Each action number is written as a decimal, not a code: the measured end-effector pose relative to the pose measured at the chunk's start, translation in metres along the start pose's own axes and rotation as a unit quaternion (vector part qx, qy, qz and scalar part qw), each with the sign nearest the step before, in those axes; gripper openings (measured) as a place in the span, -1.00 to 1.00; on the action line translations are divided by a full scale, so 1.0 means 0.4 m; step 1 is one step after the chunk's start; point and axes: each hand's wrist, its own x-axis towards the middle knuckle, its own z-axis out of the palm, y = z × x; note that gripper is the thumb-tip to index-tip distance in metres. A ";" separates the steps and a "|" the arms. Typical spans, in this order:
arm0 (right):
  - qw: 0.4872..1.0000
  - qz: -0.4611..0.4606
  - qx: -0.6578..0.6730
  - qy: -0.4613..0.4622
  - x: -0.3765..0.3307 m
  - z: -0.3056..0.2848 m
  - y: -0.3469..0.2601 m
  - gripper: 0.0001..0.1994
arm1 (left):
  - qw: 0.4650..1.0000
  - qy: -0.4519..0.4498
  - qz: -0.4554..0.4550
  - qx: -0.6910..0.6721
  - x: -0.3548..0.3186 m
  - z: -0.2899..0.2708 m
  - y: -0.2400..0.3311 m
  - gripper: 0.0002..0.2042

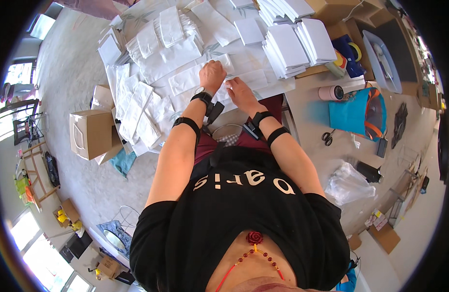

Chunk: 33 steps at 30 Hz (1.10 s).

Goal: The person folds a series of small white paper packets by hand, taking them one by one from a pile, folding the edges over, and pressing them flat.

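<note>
A long white plastic bag (183,82) lies flat across the table in front of me, and a similar white strip (253,79) extends to its right. My left hand (213,77) is closed, knuckles up, over the right part of the bag. Just right of it and a little nearer, my right hand (242,93) has its fingers bent, with thumb and fingertips pinched at the bag's near edge. The fingertips of the left hand are hidden beneath it. Both wrists carry black straps with small devices.
White bags (139,109) lie heaped at left, with more bag stacks (166,36) beyond. Stacks of folded white sheets (285,48) stand at far right. A cardboard box (92,134) is beside the table's left edge; a blue bag (353,114) and scissors (327,137) are right.
</note>
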 end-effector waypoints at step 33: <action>0.991 0.068 0.052 0.100 0.180 0.023 -0.127 -0.83 | 0.933 0.127 -0.108 -0.320 -0.063 -0.123 -0.057 -0.90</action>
